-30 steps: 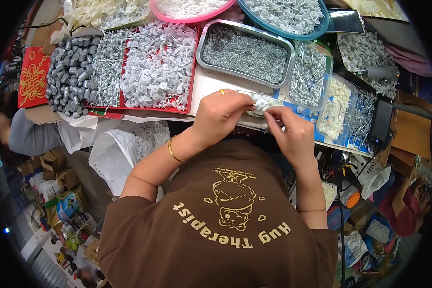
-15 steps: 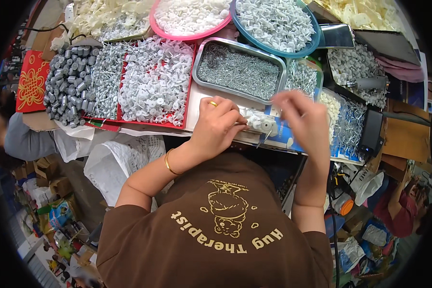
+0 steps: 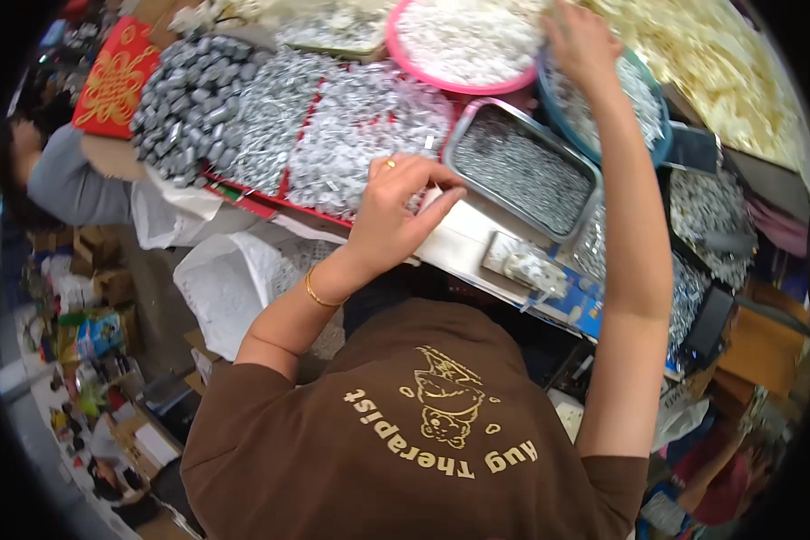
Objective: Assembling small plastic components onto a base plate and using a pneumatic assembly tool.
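Observation:
A small white assembled part (image 3: 533, 270) lies near the table's front edge, with nothing touching it. To its left, beside the red divided tray (image 3: 319, 209), hovers my left hand (image 3: 405, 202); its thumb and forefinger are stretched out with a gap between them, and I see nothing held. My right arm reaches far forward. My right hand (image 3: 585, 45) is over the far left side of the teal bowl (image 3: 664, 135), which holds white-headed metal pieces. Motion blur and the picture's top edge obscure those fingers.
A pink basin (image 3: 463, 88) of white pieces stands left of the teal bowl. A metal tray (image 3: 463, 171) holds small metal pieces. Grey cylinders (image 3: 193, 108) are heaped at left. A dark phone-like device (image 3: 696, 148) and pale plastic parts (image 3: 729, 81) lie at right.
My right hand has moved from beside the white assembled part up to the teal bowl. My left hand has come away from that part. The whole view has shifted and tilted.

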Tool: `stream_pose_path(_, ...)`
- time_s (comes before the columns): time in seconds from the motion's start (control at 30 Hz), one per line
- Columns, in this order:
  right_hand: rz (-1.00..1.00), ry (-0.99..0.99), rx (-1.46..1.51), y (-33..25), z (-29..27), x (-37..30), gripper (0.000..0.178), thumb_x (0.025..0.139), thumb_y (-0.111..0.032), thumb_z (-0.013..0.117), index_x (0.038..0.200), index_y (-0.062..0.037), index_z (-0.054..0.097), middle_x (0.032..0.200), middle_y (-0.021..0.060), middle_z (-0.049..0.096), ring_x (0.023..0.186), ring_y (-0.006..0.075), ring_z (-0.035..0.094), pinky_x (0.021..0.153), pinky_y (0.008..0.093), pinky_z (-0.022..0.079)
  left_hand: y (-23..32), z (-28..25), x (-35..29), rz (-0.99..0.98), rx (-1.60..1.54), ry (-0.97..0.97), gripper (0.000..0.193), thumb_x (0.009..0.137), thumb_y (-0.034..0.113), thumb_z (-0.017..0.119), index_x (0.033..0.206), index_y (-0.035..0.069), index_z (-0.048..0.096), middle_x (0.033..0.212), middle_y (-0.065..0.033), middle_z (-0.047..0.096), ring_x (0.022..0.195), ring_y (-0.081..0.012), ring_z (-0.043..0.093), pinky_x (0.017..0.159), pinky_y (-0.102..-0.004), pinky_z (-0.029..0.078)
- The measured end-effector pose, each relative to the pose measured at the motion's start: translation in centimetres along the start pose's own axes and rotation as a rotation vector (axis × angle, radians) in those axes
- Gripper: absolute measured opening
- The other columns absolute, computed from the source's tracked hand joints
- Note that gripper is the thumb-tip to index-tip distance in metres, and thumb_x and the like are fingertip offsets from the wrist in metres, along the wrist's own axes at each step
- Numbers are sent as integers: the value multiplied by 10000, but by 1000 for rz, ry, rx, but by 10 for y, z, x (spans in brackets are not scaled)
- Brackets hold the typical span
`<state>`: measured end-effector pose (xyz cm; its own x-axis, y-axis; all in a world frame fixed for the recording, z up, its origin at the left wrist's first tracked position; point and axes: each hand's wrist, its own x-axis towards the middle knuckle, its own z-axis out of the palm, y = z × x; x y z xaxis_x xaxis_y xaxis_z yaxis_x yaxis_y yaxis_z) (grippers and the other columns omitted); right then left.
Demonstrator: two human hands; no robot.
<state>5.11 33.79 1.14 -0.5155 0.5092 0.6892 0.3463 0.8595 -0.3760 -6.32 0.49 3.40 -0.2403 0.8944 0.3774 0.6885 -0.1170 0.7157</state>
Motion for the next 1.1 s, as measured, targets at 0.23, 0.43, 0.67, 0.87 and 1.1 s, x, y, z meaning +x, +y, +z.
stream_pose_path(0.23, 579, 159, 507, 22, -18, 14, 302, 919, -158, 739, 1153, 33, 720, 1110, 71, 734, 1015, 126, 659, 933, 255, 498, -96, -99, 10, -166, 569, 511, 118, 841, 210, 750, 902, 112, 725, 892, -51, 721, 884, -224, 647, 903, -422, 396)
stream_pose_path(0.43, 377, -186, -354, 36, 11, 19, 658, 807, -619, 710, 1262, -145, 681, 1233, 98, 704, 1145, 306, 650, 974, 457, 455, -168, -193, 13, -658, 1402, 541, 406, 766, 459, 795, 1023, 150, 736, 1137, -139, 617, 1128, -381, 524, 966, -555, 324)
stream_pose_path(0.67, 495, -3, -252, 43, 20, 33, 504, 802, -550, 735, 1081, -131, 738, 1038, 45, 760, 971, 249, 706, 886, 467, 470, -209, -200, -3, -534, 1338, 495, 490, 771, 590, 750, 1022, 170, 741, 1141, -96, 617, 1163, -327, 502, 979, -554, 299)
stream_pose_path(0.87, 826, 481, 309, 68, 22, 21, 359, 792, -332, 775, 964, -18, 741, 879, 77, 751, 820, 183, 687, 768, 326, 528, -224, -200, 8, -642, 1330, 501, 491, 818, 594, 708, 1067, 173, 747, 1189, -126, 642, 1194, -376, 502, 1000, -593, 297)
stream_pose_path(1.1, 485, -30, 191, 12, 0, 41, 279, 921, -255, 627, 980, 5, 708, 871, 132, 721, 793, 232, 670, 742, 397, 523, -144, -136, 27, -236, 298, 661, 219, 970, 124, 658, 1156, 9, 670, 1130, -118, 712, 945, -254, 697, 844, -331, 537)
